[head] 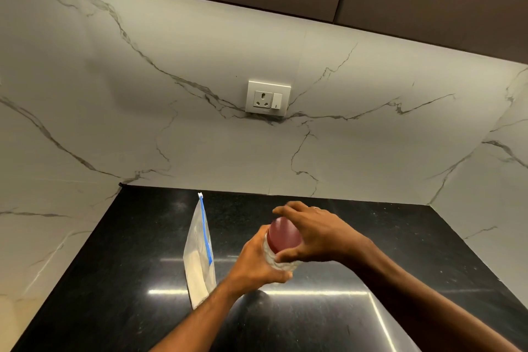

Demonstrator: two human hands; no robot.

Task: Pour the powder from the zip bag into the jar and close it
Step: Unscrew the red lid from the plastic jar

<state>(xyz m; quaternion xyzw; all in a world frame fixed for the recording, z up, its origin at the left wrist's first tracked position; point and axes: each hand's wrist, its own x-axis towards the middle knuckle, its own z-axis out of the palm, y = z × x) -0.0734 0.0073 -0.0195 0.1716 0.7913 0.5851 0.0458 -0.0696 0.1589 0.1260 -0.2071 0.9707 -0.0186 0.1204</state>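
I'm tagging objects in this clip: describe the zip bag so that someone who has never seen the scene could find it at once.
Start at the black countertop below the marble wall with the socket. The zip bag stands upright on it, just left of the two hands holding the red-lidded jar. It is the only clear pouch, with a blue zip strip and pale powder inside.

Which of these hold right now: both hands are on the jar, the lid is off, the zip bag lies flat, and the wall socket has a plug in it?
1. Left hand grips the jar, right hand grips its lid: true.
2. Lid is off: false, the red lid sits on the jar.
3. Zip bag lies flat: false, it stands upright on the black counter.
4. Socket has a plug in it: false, nothing is plugged in.
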